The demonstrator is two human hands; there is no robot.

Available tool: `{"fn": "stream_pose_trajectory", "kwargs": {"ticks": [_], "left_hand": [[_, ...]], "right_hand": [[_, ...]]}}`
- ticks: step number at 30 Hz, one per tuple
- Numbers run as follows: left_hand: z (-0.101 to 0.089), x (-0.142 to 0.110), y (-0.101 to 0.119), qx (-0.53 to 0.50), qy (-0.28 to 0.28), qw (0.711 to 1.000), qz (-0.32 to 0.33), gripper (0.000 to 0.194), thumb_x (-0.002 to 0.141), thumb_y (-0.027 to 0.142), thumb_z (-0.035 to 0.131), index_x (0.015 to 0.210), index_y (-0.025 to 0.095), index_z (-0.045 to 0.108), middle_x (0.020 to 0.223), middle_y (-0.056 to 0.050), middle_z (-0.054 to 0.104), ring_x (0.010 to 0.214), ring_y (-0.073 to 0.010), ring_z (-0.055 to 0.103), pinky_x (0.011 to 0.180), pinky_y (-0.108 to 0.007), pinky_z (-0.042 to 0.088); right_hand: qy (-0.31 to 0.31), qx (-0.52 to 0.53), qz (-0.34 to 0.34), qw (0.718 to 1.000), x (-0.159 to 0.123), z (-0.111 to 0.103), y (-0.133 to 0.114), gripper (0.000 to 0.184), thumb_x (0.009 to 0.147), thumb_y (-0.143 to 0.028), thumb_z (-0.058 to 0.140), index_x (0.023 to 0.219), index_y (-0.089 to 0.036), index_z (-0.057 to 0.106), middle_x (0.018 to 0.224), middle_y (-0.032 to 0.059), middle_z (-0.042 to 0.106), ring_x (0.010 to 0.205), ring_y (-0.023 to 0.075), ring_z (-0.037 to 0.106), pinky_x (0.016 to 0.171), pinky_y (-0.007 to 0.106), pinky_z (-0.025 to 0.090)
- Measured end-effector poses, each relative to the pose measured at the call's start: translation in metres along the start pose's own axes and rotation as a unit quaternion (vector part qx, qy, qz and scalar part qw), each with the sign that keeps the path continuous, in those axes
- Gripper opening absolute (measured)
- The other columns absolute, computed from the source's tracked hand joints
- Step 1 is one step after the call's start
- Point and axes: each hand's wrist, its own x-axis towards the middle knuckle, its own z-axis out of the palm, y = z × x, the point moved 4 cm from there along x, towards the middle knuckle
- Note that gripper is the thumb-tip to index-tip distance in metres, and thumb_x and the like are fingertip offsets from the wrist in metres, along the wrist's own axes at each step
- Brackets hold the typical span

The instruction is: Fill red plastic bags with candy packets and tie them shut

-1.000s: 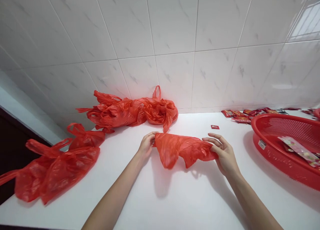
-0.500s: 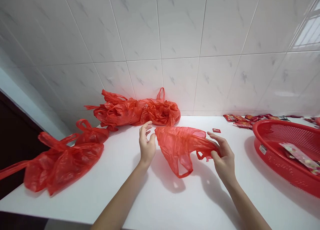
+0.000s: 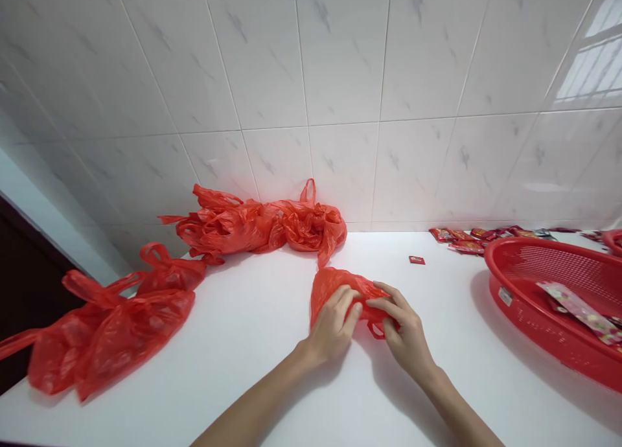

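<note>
Head view: one red plastic bag [image 3: 323, 290], bunched, over the middle of the white table [image 3: 243, 317], in front of the wall; whether its underside touches the table cannot be told. Left hand [image 3: 335, 324]: fingers bent onto the bag's near side, thumb close by; whether they pinch the plastic is not clear. Right hand [image 3: 403, 333]: fingers and thumb closed on the bag's right end, a handle loop [image 3: 376, 331] showing just below. Change noted: half a second ago the left hand stood clear of the bag, which hung spread out from the right; now both hands are on it, near each other, and the bag is more compact. Judged meaning: handling has passed from one-handed to two-handed, with the plastic being gathered. Also listed: a heap of red bags [image 3: 243, 225] against the wall; further red bags [image 3: 140, 324] at the table's left edge; a small red packet [image 3: 416, 260], lying alone; a row of shiny packets [image 3: 464, 245] by the wall; one red basket [image 3: 534, 324], right, containing a flowered packet [image 3: 578, 309].
</note>
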Motion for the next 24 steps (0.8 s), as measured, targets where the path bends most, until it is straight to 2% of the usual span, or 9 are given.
{"fn": "stream_pose_trajectory", "kwargs": {"ticks": [3, 6, 8, 12, 14, 16, 19, 20, 24], "left_hand": [[-0.004, 0.007, -0.024, 0.105, 0.01, 0.992, -0.063, 0.031, 0.096, 0.031, 0.038, 0.074, 0.02, 0.057, 0.086, -0.007, 0.064, 0.092, -0.0252, 0.058, 0.096, -0.043, 0.042], [-0.012, 0.012, -0.047, 0.142, -0.015, 0.98, -0.14, 0.03, 0.088, 0.024, 0.043, 0.058, 0.021, 0.049, 0.063, -0.005, 0.057, 0.073, -0.024, 0.057, 0.084, -0.04, 0.044], [-0.019, 0.015, -0.054, 0.137, -0.016, 0.978, -0.154, 0.026, 0.086, 0.022, 0.044, 0.062, 0.021, 0.054, 0.067, -0.006, 0.062, 0.074, -0.0245, 0.06, 0.078, -0.037, 0.045], [-0.028, 0.016, -0.056, 0.147, 0.0, 0.976, -0.159, 0.015, 0.085, 0.023, 0.048, 0.084, 0.022, 0.063, 0.099, -0.009, 0.071, 0.099, -0.0276, 0.064, 0.088, -0.036, 0.044], [-0.026, 0.013, -0.055, 0.16, -0.013, 0.97, -0.18, 0.012, 0.082, 0.023, 0.051, 0.079, 0.022, 0.063, 0.093, -0.01, 0.072, 0.093, -0.0291, 0.066, 0.083, -0.036, 0.045], [-0.02, 0.007, -0.055, 0.17, -0.041, 0.962, -0.209, 0.012, 0.078, 0.024, 0.055, 0.067, 0.022, 0.057, 0.075, -0.008, 0.068, 0.076, -0.0289, 0.066, 0.072, -0.036, 0.044], [-0.011, -0.001, -0.051, 0.176, -0.085, 0.954, -0.227, 0.02, 0.07, 0.024, 0.06, 0.056, 0.022, 0.047, 0.057, -0.004, 0.057, 0.057, -0.0248, 0.059, 0.06, -0.033, 0.038], [-0.01, -0.003, -0.049, 0.176, -0.095, 0.954, -0.225, 0.021, 0.068, 0.023, 0.061, 0.056, 0.022, 0.045, 0.056, -0.003, 0.056, 0.055, -0.0236, 0.058, 0.059, -0.032, 0.036], [-0.011, -0.005, -0.039, 0.183, -0.105, 0.953, -0.218, 0.016, 0.066, 0.02, 0.06, 0.06, 0.022, 0.045, 0.065, -0.004, 0.06, 0.061, -0.0243, 0.061, 0.057, -0.031, 0.033]], "right_hand": [[-0.019, 0.013, -0.017, 1.0, 0.0, 0.0, -0.003, 0.051, 0.075, 0.0, 0.038, 0.099, -0.025, 0.076, 0.126, 0.0099, 0.065, 0.103, 0.0238, 0.069, 0.073, 0.035, 0.059], [-0.071, 0.003, -0.036, 0.997, -0.003, 0.005, -0.008, 0.052, 0.074, 0.001, 0.035, 0.094, -0.024, 0.076, 0.124, 0.0101, 0.066, 0.095, 0.0227, 0.07, 0.062, 0.031, 0.056], [-0.103, -0.024, -0.049, 0.993, -0.005, 0.009, -0.012, 0.051, 0.074, 0.0, 0.035, 0.094, -0.023, 0.076, 0.127, 0.0106, 0.064, 0.096, 0.0236, 0.069, 0.062, 0.032, 0.055], [-0.104, -0.165, -0.05, 0.98, -0.004, 0.014, -0.015, 0.034, 0.085, -0.011, 0.044, 0.088, -0.021, 0.077, 0.137, 0.0144, 0.058, 0.109, 0.0313, 0.062, 0.084, 0.047, 0.055], [-0.068, -0.251, -0.021, 0.965, 0.0, 0.013, -0.011, 0.034, 0.095, -0.023, 0.044, 0.08, -0.019, 0.075, 0.136, 0.018, 0.057, 0.102, 0.0317, 0.061, 0.085, 0.051, 0.052], [-0.038, -0.325, 0.013, 0.945, 0.004, 0.011, -0.004, 0.038, 0.099, -0.031, 0.043, 0.079, -0.019, 0.074, 0.133, 0.0197, 0.058, 0.095, 0.0306, 0.059, 0.082, 0.052, 0.05], [-0.019, -0.394, 0.075, 0.916, 0.008, 0.005, 0.013, 0.022, 0.092, -0.029, 0.054, 0.098, -0.019, 0.073, 0.14, 0.0229, 0.053, 0.104, 0.0361, 0.057, 0.085, 0.056, 0.047], [-0.016, -0.406, 0.103, 0.908, 0.009, 0.001, 0.02, 0.024, 0.088, -0.024, 0.059, 0.108, -0.018, 0.07, 0.145, 0.0248, 0.048, 0.112, 0.0397, 0.055, 0.089, 0.059, 0.044], [0.0, -0.416, 0.202, 0.887, 0.008, -0.018, 0.046, 0.062, 0.072, -0.011, 0.062, 0.133, -0.019, 0.056, 0.161, 0.026, 0.024, 0.136, 0.0479, 0.039, 0.098, 0.068, 0.035]]}}
